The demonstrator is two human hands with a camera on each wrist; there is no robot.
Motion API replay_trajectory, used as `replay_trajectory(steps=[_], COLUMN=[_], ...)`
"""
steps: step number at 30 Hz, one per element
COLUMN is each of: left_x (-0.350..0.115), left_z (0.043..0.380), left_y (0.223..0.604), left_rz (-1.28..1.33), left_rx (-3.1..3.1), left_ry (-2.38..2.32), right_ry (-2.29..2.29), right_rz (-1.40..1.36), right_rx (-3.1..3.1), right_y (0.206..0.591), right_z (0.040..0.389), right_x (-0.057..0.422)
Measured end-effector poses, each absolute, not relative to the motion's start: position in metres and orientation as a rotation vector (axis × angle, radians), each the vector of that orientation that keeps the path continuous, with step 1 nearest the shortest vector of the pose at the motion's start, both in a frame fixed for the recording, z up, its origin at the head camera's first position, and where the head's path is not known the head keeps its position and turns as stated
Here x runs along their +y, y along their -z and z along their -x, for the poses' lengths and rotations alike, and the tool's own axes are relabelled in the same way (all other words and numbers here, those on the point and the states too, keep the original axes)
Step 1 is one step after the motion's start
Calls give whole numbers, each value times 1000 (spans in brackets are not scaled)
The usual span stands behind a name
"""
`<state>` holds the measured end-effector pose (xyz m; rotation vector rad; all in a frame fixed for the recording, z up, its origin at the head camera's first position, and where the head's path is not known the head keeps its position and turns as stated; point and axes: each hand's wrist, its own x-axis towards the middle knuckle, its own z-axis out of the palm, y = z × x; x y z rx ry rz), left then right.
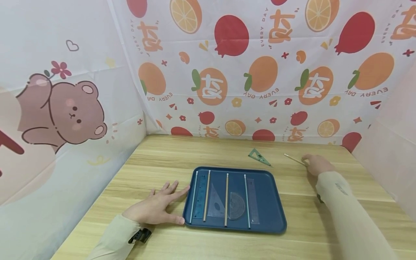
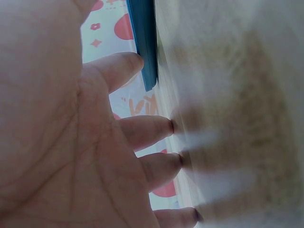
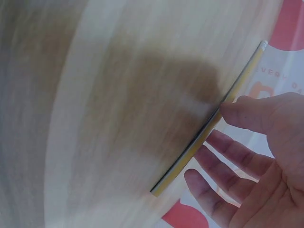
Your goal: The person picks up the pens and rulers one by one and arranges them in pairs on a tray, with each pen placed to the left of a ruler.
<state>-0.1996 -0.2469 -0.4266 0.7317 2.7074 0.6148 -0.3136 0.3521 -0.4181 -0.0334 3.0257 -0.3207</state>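
Observation:
With fingers spread on the table, my left hand rests its index fingertip and thumb at the left edge of the blue tray. The left wrist view shows a fingertip against the tray's side. Far to the right, my right hand pinches a yellow pencil between thumb and fingers, close over the tabletop; its white eraser end points away from the hand. The index finger is mostly hidden behind the thumb. Left of that pencil lies a green set square on the table.
The tray holds several pencils in a row, a blue ruler, a clear set square, a protractor and a clear ruler. Printed cloth hangs along the table's back and sides.

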Motion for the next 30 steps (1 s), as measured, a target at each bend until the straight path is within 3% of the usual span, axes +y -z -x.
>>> replay_trajectory(steps=[30], left_x=[-246], left_z=[199], left_y=[426], left_rz=[-725], left_rx=[2711], left_ry=[-603], right_ry=[167], right_rz=[-62], right_rx=[3112], right_y=[422], right_z=[319], right_x=[337])
